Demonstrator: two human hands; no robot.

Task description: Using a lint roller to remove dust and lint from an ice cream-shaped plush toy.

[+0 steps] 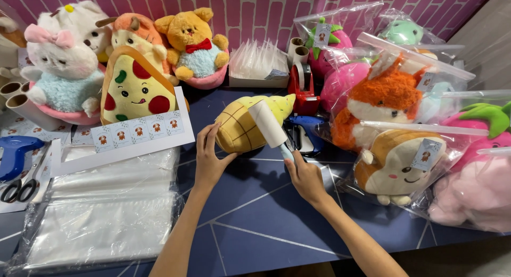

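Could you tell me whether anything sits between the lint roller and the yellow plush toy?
Nothing visible does. The lint roller, held in the right hand, lies straight against the yellow plush toy, which the left hand steadies from its near side.

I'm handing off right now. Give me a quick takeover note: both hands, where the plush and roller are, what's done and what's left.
Left hand: open palm steadying the yellow ice-cream-cone plush at its near end on the blue table.
Right hand: gripping the lint roller by its handle, roll resting on the plush's top.
Done: several plush toys, including the bread-shaped plush, sit bagged and tagged at right.
Left: this plush is unbagged; the unbagged pizza-slice plush stands at left, by the stack of clear bags.
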